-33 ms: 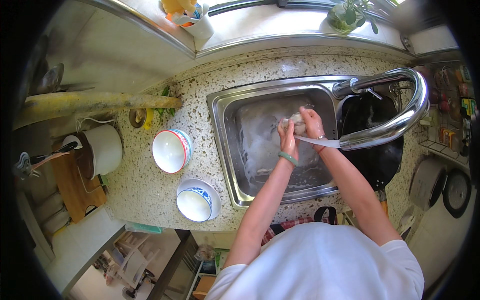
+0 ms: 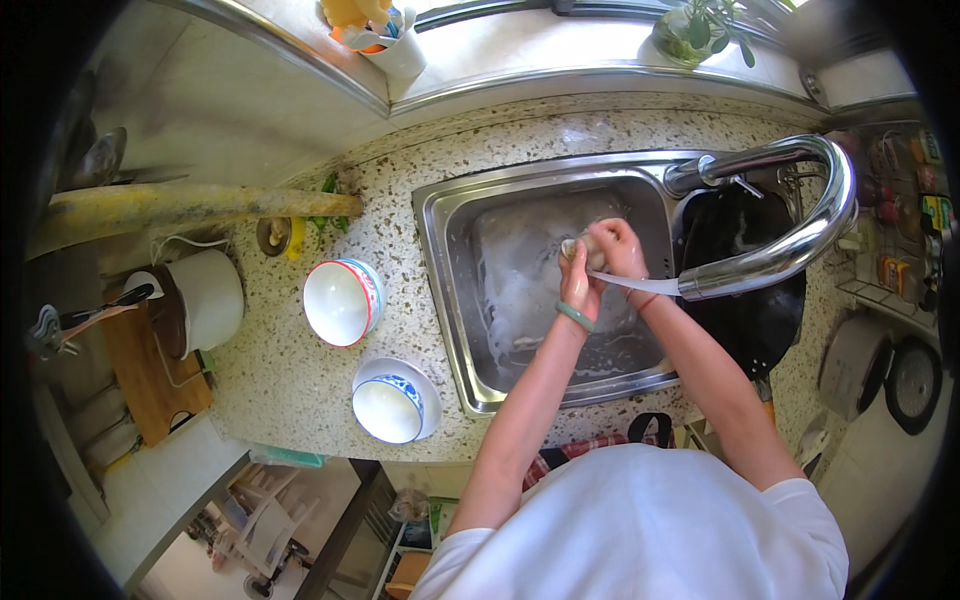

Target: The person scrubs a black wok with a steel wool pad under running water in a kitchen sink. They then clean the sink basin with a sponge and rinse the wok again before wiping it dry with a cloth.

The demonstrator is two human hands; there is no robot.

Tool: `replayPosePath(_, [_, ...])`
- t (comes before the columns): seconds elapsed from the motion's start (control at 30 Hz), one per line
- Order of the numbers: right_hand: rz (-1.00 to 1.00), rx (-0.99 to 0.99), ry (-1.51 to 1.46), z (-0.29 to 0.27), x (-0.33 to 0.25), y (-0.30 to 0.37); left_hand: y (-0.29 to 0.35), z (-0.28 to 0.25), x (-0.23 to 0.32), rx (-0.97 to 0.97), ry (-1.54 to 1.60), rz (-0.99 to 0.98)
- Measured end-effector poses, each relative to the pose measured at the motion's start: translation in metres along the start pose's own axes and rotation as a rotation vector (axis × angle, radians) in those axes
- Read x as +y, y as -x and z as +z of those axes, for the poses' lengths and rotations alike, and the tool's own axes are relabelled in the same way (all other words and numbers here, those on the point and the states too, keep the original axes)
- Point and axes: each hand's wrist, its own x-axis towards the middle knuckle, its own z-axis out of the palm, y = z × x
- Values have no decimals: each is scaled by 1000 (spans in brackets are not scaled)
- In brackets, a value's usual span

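Observation:
Over the steel sink, my left hand and my right hand are closed together around a wet, whitish wadded dishcloth. Only small parts of the cloth show between my fingers. A green bangle circles my left wrist and a thin red cord my right. Water runs leftward from the spout of the chrome faucet onto my hands. Cloudy, sudsy water covers the basin's bottom under them.
Left of the sink stand stacked bowls with a red rim and a blue-patterned bowl in a larger one. A black wok lies right, partly under the faucet. Farther left are a white pot and a wooden board.
My right hand has turned and its fingers have curled in more tightly over the cloth. Less of the cloth shows now. My left hand has barely moved.

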Motion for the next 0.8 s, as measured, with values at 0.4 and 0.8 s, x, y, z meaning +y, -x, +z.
replayPosePath(0.4, [-693,-174,752,-2,-54,70,-62,-30,-21,-378,144,-214])
replayPosePath(0.8, [-30,-223,-272,12,-8,20,-11,33,0,72,-398,158])
